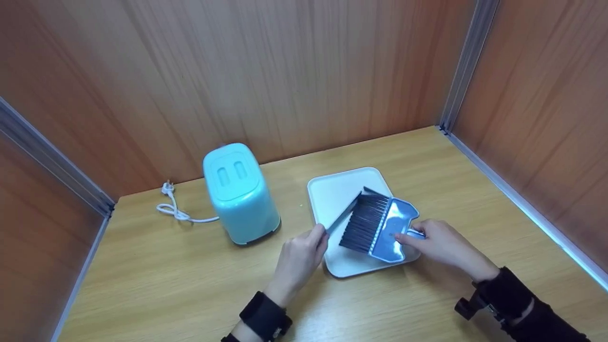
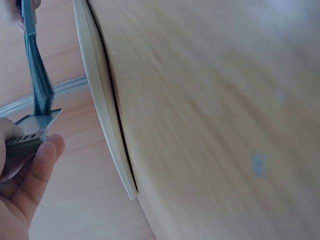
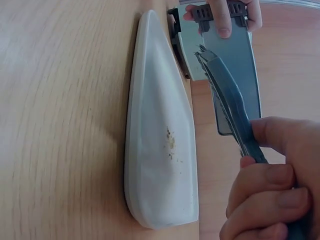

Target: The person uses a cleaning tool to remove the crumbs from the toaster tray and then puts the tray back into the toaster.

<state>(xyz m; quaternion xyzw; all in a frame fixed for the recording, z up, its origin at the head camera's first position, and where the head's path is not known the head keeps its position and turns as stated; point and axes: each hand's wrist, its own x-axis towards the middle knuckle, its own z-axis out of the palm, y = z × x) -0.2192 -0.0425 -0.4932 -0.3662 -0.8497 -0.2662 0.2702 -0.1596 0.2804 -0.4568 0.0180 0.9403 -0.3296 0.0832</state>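
My left hand (image 1: 300, 254) grips the dark slotted handle of a flat metal crumb tray (image 3: 239, 82), which stands tilted on edge above a white tray (image 1: 330, 191). In my right hand (image 1: 439, 243) is a small hand brush (image 1: 395, 229) with a blue body and dark bristles, held by its handle. The bristles overlap the crumb tray's face in the head view; in the left wrist view the brush (image 2: 37, 72) meets it near the handle end. Brown crumbs (image 3: 170, 142) lie on the white tray in the right wrist view.
A light-blue toaster (image 1: 244, 204) stands left of the white tray, its white cord and plug (image 1: 168, 188) lying beside it. Wood-grain panels (image 1: 304, 76) with metal edging enclose the table (image 1: 190, 280) at the back and both sides.
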